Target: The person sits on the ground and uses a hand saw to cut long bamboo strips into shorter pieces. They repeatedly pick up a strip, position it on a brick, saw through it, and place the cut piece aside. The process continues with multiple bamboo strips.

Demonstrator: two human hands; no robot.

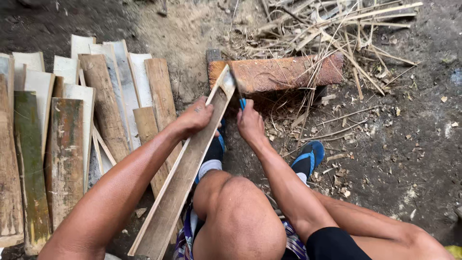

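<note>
Bamboo slat (185, 168): tip propped on block (279, 72) at 12 o'clock, left hand (195, 118) closed around it. Right hand (250, 123) closed on blade (233, 82). Best kept along the grain, fingers clear.

We had bare arms, no sleeves at all, a small dark mark on the left hand (195, 118), black shorts (332, 244), a checked cloth (185, 238), and blue flip-flops (312, 153).
</note>
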